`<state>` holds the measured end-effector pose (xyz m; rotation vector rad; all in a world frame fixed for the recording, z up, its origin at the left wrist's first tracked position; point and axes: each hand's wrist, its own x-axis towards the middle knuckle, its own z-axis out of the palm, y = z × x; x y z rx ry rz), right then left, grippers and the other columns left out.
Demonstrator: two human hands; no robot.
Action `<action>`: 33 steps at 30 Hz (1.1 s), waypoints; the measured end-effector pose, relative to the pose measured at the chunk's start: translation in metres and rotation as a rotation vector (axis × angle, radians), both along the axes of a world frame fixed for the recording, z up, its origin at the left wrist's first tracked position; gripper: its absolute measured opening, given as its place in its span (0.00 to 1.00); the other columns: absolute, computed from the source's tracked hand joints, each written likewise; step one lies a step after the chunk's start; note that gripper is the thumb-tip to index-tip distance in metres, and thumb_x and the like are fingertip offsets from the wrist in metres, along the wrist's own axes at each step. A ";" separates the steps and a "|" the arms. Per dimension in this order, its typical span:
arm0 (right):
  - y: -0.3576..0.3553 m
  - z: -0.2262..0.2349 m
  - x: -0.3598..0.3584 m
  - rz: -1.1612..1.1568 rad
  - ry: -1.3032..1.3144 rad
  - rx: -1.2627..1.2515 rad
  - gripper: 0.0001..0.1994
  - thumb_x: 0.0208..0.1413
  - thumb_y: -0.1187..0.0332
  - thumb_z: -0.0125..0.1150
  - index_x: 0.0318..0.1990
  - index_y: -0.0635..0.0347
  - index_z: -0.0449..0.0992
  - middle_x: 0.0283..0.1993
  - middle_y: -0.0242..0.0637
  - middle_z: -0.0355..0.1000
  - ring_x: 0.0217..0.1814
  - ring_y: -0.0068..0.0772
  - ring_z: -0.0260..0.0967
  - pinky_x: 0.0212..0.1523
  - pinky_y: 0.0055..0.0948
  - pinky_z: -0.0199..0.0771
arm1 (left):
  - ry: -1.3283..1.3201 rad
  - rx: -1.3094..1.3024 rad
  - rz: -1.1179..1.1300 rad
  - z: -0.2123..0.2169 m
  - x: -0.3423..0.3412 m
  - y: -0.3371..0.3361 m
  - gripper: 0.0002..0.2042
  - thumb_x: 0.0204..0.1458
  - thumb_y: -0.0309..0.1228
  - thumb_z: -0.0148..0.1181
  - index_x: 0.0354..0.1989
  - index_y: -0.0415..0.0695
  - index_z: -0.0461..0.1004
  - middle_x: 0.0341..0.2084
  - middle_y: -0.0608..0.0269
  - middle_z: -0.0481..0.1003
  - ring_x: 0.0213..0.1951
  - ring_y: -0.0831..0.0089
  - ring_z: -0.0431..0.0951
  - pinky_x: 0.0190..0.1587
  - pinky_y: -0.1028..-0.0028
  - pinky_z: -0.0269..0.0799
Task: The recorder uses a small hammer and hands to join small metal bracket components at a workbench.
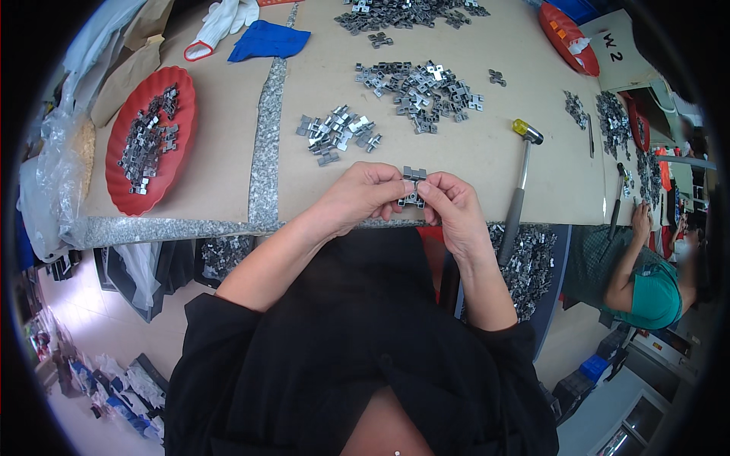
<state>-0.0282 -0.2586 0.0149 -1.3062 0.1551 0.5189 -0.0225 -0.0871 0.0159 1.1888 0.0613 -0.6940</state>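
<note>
Between my two hands, at the table's near edge, is a small grey metal clip-like part point(414, 175). My left hand point(372, 190) pinches it from the left with thumb and fingers. From the right, my right hand point(450, 201) grips the same part, its thumb against the middle. Just beyond my hands lies a small pile of shiny metal parts point(338, 132). A bigger heap of similar parts point(430, 91) is spread farther back. Right of my hands, a hammer point(521, 175) with a yellow-and-black head rests with its dark handle over the edge.
A red scalloped tray point(118, 171) with metal parts stands at left. White gloves point(226, 23) and a blue cloth point(270, 40) lie at the back. A bin of metal parts point(530, 266) sits below the table edge. A co-worker in a green shirt point(655, 296) works at right.
</note>
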 end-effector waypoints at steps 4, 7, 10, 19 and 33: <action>0.000 0.000 -0.001 -0.005 -0.004 0.008 0.08 0.49 0.67 0.58 0.30 0.62 0.70 0.18 0.24 0.64 0.15 0.10 0.55 0.16 0.10 0.53 | -0.010 -0.004 -0.036 -0.005 0.001 0.000 0.11 0.50 0.35 0.53 0.22 0.41 0.68 0.15 0.67 0.68 0.16 0.85 0.67 0.17 0.87 0.58; 0.009 -0.002 -0.003 -0.169 -0.059 0.015 0.08 0.49 0.67 0.57 0.30 0.63 0.71 0.17 0.24 0.63 0.14 0.10 0.54 0.15 0.10 0.52 | 0.033 0.018 0.045 -0.005 -0.002 -0.009 0.11 0.49 0.35 0.55 0.27 0.39 0.67 0.20 0.65 0.69 0.20 0.85 0.68 0.19 0.87 0.60; 0.016 -0.004 -0.006 -0.379 -0.054 -0.022 0.08 0.50 0.67 0.57 0.30 0.63 0.71 0.16 0.24 0.63 0.14 0.10 0.54 0.13 0.11 0.51 | -0.371 0.232 0.334 -0.009 -0.015 -0.021 0.14 0.44 0.27 0.61 0.33 0.35 0.62 0.25 0.63 0.69 0.24 0.87 0.65 0.25 0.86 0.63; -0.046 0.024 -0.020 -0.297 -0.696 -1.560 0.23 0.44 0.61 0.60 0.46 0.65 0.64 0.31 0.41 0.64 0.29 0.40 0.64 0.29 0.33 0.65 | -1.151 0.923 0.407 -0.018 0.002 -0.007 0.17 0.30 0.28 0.65 0.31 0.38 0.70 0.25 0.59 0.70 0.30 0.63 0.68 0.34 0.70 0.66; -0.095 0.010 -0.079 -0.250 -0.365 -0.982 0.11 0.55 0.66 0.47 0.38 0.66 0.65 0.20 0.27 0.59 0.22 0.15 0.56 0.22 0.19 0.59 | -1.027 0.845 0.341 -0.023 0.002 -0.014 0.25 0.30 0.26 0.64 0.40 0.38 0.62 0.27 0.57 0.70 0.34 0.61 0.67 0.37 0.67 0.63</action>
